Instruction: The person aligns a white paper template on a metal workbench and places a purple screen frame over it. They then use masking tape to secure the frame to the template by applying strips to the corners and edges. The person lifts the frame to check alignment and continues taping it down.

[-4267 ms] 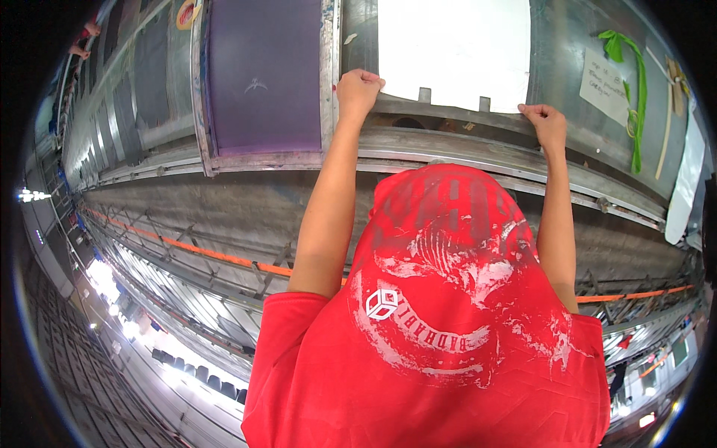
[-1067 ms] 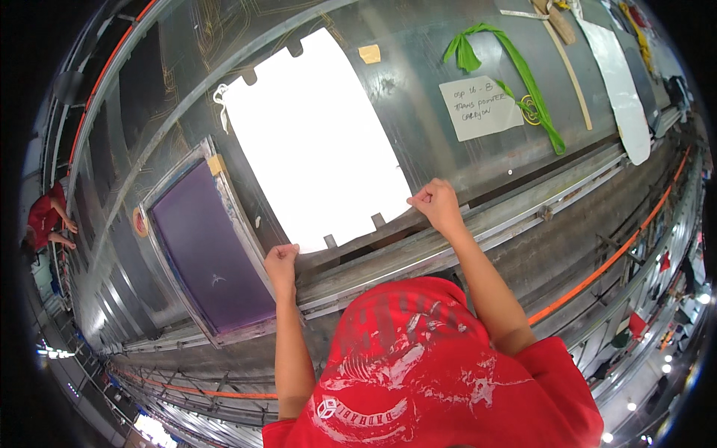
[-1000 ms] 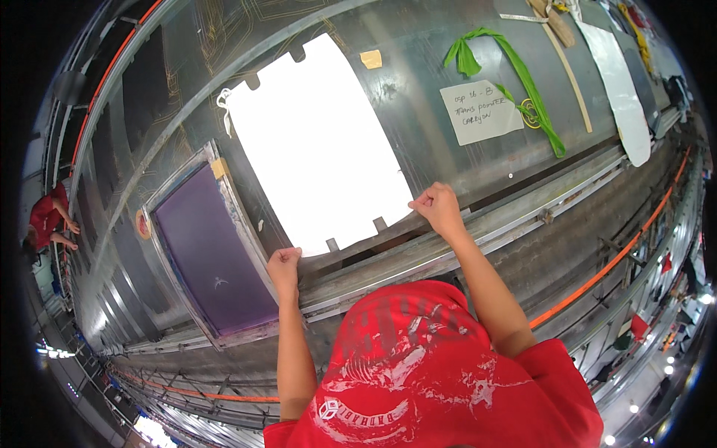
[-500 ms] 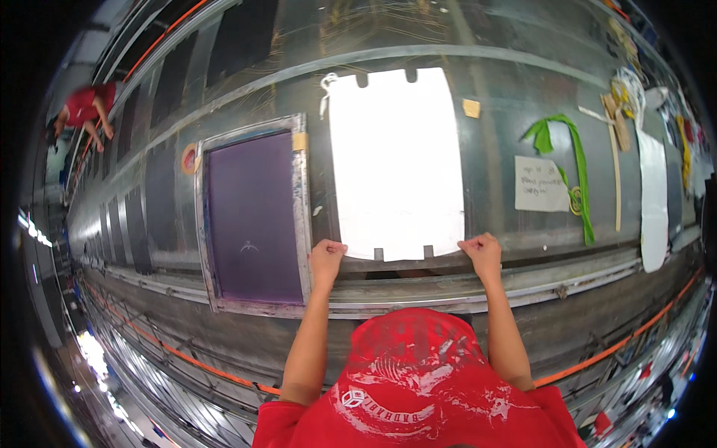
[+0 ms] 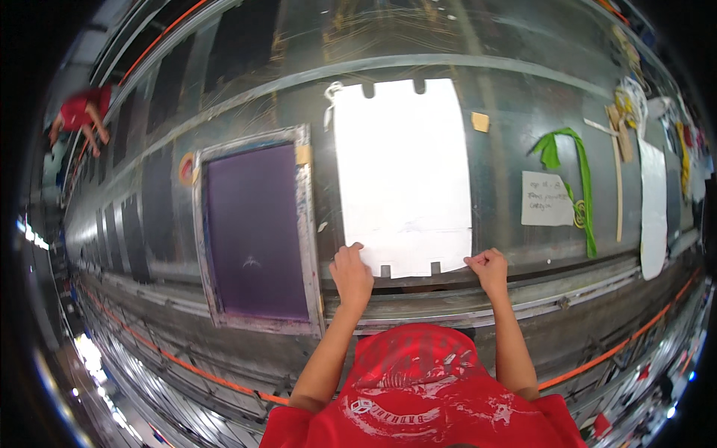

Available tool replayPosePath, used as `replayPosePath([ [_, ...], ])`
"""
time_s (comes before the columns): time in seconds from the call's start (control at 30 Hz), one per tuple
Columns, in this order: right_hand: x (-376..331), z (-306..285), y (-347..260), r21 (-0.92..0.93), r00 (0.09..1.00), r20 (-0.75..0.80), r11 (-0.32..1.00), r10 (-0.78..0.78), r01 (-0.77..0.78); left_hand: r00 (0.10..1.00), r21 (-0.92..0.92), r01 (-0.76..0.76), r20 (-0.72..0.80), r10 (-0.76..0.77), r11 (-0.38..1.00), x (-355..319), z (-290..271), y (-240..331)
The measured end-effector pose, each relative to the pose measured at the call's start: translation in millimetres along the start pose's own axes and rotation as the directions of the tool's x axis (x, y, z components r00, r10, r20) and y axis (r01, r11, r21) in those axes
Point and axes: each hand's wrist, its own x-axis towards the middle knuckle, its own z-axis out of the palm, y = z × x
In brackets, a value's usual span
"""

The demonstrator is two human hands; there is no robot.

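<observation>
**benchrat:** Hands first, since that's what you asked. Left hand (image 5: 351, 276) had its fingers curled down on the near left corner of the white sheet (image 5: 403, 175), knuckles up, pressing the edge. Right hand (image 5: 489, 269) was closed into a loose fist on the near right corner, pinching that edge. So both were clamped on the same sheet, one at each near corner, well apart from each other.

**squeegee_joe:** Where was the sheet sitting?

**benchrat:** Flat on the long grey metal tabletop (image 5: 493, 60), just right of the screen frame (image 5: 254, 231). Near edge was right at the rail.

**squeegee_joe:** Counts?

**benchrat:** One white sheet, one frame, one small paper note (image 5: 547, 198), one green strap (image 5: 571, 175), one little tan square of tape (image 5: 480, 122). Sheet had two notches cut in the far edge and two in the near edge.

**squeegee_joe:** Materials?

**benchrat:** Sheet was plain, matte, rectangular, too washed out to tell paper from fabric. Frame was dull metal around a dark purple mesh panel. Strap looked like limp woven webbing, folded over. Tabletop was scuffed and shiny. Another person in red (image 5: 78, 119) was far off to the left, blurry.
</observation>
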Motion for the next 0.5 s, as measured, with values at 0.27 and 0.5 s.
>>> replayPosePath([
  [0.27,-1,-1,-2,-0.013,0.999,-0.013,0.999,-0.032,0.032,0.704,0.048,-0.62,-0.407,0.583,0.783,201,19,139],
  [0.5,-4,-3,-9,-0.026,0.999,0.004,0.999,0.041,-0.041,0.752,-0.008,-0.621,-0.286,0.593,0.783,379,-1,194],
])
